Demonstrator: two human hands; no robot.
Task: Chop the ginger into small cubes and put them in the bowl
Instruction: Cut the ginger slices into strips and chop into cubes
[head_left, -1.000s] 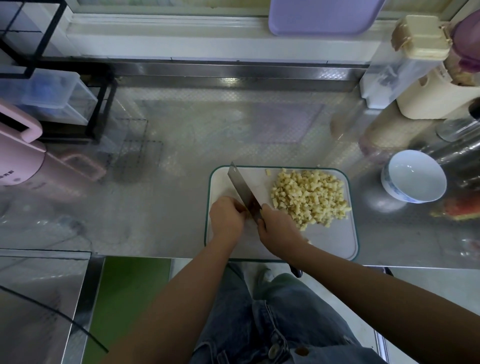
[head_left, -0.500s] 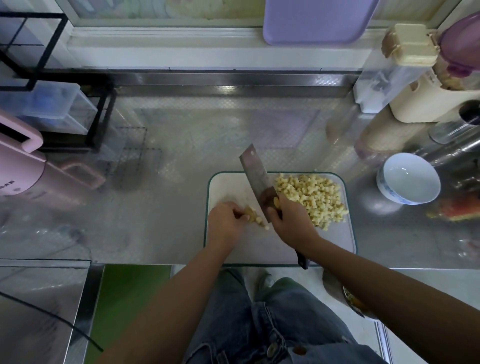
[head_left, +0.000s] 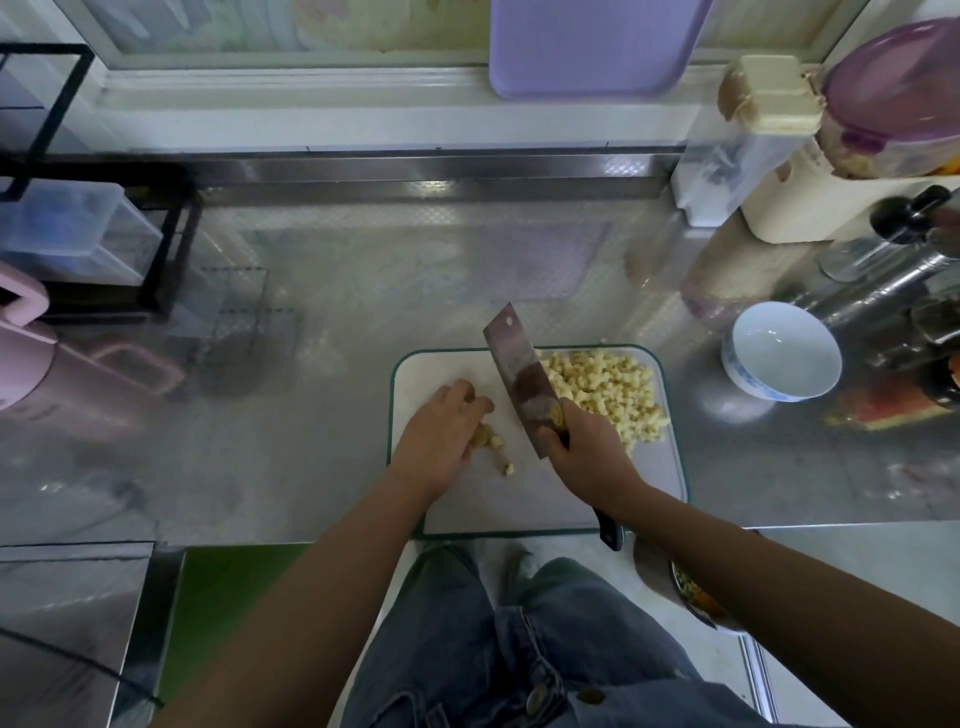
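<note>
One bowl (head_left: 782, 358): right of your board (head_left: 545, 499), white inside showing.
Ginger cubes (head_left: 602, 384): heaped on board, right of cleaver (head_left: 519, 364).
Your left hand (head_left: 441, 431): curled over ginger piece (head_left: 488, 441).
Your right hand (head_left: 587, 452): grips cleaver handle.

Steel counter (head_left: 337, 364), cutting board (head_left: 649, 499) at its near edge, white bowl (head_left: 779, 358) right; pink jug (head_left: 31, 374) left

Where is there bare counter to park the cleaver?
Widest free patch: steel counter behind the cutting board, between the black rack and the white bowl. Also the board's near strip. Crowded: the right side past the bowl, with containers, and the board's right half under the ginger cubes.
</note>
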